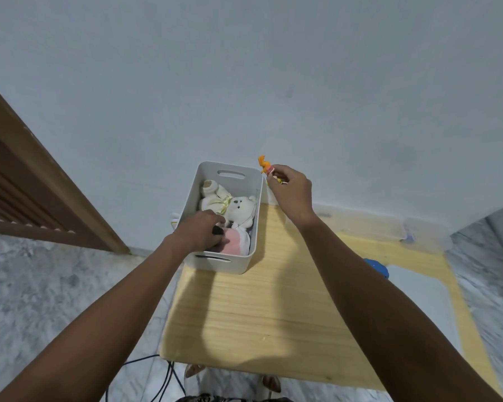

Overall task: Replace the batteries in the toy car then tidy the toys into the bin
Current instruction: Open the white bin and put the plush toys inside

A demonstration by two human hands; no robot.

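A white plastic bin [256,224] with handle slots stands at the far left of a pale wooden table [273,314]. Inside lie a cream teddy bear [235,208] and a pink and white soft toy [238,240]. My left hand [201,230] reaches into the bin's near end, its fingers curled round a small dark object [217,230] beside the pink toy. My right hand [288,190] hovers just right of the bin's far corner and pinches a small orange figure [264,164] with bits of pink and yellow. No toy car is visible.
The table stands against a pale blue wall. A blue object [378,268] shows behind my right forearm near the table's right edge. A brown slatted wooden door [26,181] is on the left. Dark cables [163,378] lie on the marbled floor below the table's near edge.
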